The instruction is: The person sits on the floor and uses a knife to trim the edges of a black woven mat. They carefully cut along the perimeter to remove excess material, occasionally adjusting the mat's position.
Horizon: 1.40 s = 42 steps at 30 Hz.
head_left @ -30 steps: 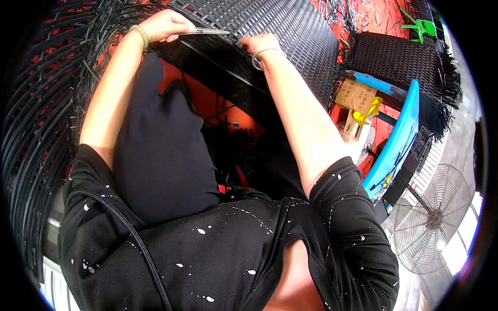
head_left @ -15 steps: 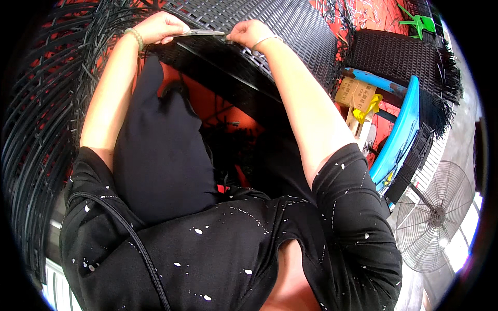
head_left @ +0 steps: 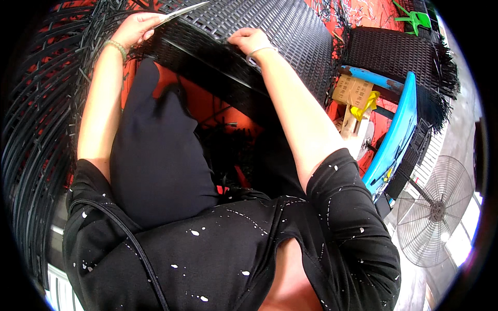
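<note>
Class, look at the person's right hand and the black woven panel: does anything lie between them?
Nothing visible does. The right hand rests directly on the edge of the black woven panel. The left hand holds a thin metal tool over the same panel.

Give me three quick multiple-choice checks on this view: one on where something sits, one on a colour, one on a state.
1. Where is the fan?
A. At the lower right of the view
B. On top of the woven panel
C. Beside the left hand

2. What colour is the board leaning on the right?
A. Yellow
B. Blue
C. White

3. What is the left hand doing?
A. Lying open and flat
B. Resting on the fan
C. Gripping a thin flat tool

Answers:
1. A: the fan stands at the lower right, apart from the woven panel.
2. B: the board is bright blue.
3. C: its fingers are closed on the tool, while the right hand rests on the panel.
</note>
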{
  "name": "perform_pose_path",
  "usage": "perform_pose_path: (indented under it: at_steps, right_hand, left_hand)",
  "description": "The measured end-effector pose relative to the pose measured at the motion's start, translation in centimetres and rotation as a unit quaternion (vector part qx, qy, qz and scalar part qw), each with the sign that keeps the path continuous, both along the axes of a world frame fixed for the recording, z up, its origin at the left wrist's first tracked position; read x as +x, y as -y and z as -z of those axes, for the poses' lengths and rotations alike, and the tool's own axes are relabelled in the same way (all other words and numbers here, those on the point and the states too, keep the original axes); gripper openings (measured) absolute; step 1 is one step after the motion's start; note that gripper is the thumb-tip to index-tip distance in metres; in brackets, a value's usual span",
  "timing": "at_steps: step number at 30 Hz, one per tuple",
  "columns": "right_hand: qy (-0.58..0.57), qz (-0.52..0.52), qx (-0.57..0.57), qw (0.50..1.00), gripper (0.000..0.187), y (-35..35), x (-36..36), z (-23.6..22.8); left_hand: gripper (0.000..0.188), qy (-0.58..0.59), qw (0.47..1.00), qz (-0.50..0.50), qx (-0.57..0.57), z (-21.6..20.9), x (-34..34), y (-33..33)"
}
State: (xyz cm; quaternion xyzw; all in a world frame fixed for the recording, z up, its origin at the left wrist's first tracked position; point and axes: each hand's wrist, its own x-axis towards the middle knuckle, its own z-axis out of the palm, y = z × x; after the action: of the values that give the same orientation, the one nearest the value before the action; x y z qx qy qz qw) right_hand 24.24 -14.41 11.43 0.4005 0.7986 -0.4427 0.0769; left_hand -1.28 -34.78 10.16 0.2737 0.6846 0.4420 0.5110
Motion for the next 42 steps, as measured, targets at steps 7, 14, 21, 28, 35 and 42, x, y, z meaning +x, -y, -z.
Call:
perform_pose_path:
  at_steps: [7, 14, 21, 28, 35, 42]
  right_hand:
    - [-0.023, -0.103, 0.228, 0.968, 0.037, 0.7, -1.6, -3.0]
    - [-0.03, -0.191, 0.308, 0.931, 0.02, 3.7, -3.6, -2.7]
    - [-0.268, 0.005, 0.278, 0.923, 0.023, 5.1, -7.2, -7.8]
    - [-0.34, 0.062, 0.35, 0.871, 0.041, 1.6, -4.1, -7.2]
    - [0.039, -0.035, 0.37, 0.928, 0.084, 6.0, 10.9, -2.1]
    - [0.07, -0.156, 0.444, 0.879, 0.067, 3.0, 14.9, -0.9]
  left_hand:
    - [0.026, 0.017, 0.999, -0.048, 0.011, -0.2, 1.1, -0.8]
    - [0.029, -0.041, 0.993, -0.093, 0.054, 0.9, 0.6, -0.1]
    - [0.027, -0.06, 0.988, -0.126, 0.063, 1.1, 0.6, -0.1]
    - [0.027, -0.097, 0.963, -0.237, 0.084, 1.1, 0.6, -0.6]
    - [0.028, -0.104, 0.936, -0.334, 0.038, 3.8, -1.1, -1.7]
    - [0.027, -0.052, 0.978, -0.198, 0.039, 3.8, -0.1, -4.2]
